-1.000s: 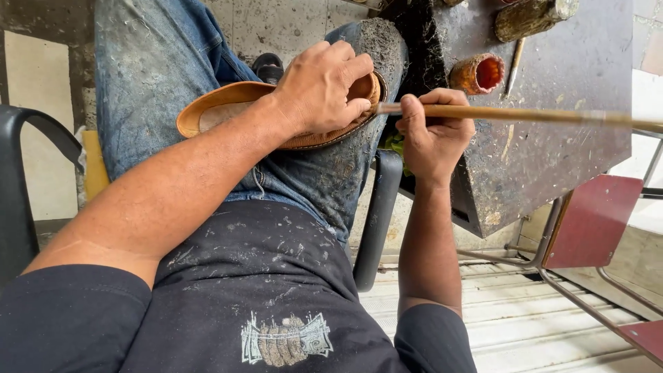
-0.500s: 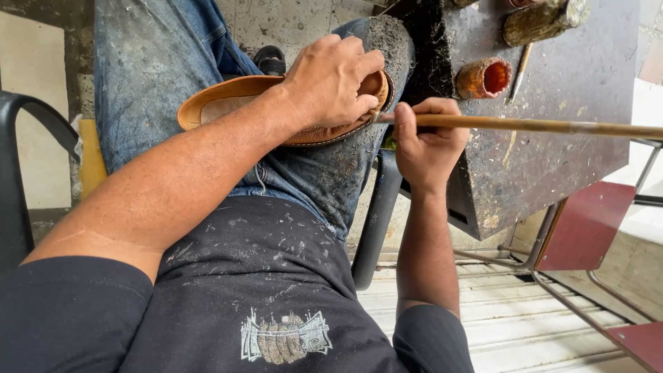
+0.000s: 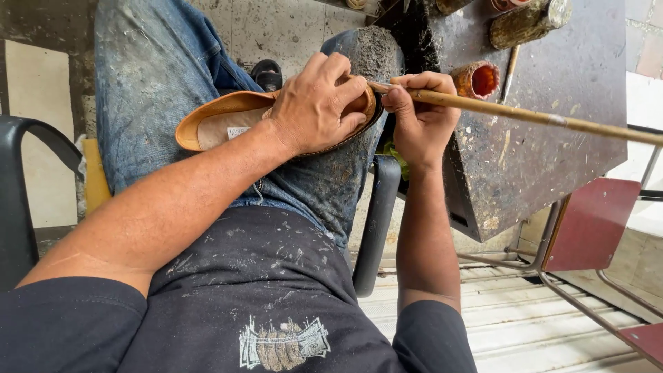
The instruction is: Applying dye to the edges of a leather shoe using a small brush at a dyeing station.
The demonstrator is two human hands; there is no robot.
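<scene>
Right now, from the head view, my left hand [image 3: 314,103] is clamped over the toe end of the tan leather slip-on shoe [image 3: 228,121], palm and fingers closed on it so it sits pressed against my right thigh in the paint-flecked blue jeans [image 3: 152,76]. The shoe lies on its side across that thigh, its open heel end pointing to my left, with the pale insole showing. My right hand [image 3: 421,114] is closed around the long thin wooden stick [image 3: 539,116], pinched near its working end; the tip meets the shoe's rim just under my left fingertips, though the exact contact spot is hidden by my fingers. The rest of the stick runs out to my right, over the dark, glue-crusted metal table [image 3: 545,159].

To do this well, I judge that my left grip must stay firm so the shoe cannot roll on the denim, and my right grip should stay close to the tip, since the stick's long tail will swing with any wrist wobble. Short, light strokes along the edge seem safest, keeping whatever is on the tip off the leather upper. The small crusted pot with the red-orange inside [image 3: 476,79] stands on the table just beyond my right hand, within easy reach, and beside it lies 1 thin tool [image 3: 510,69].
</scene>
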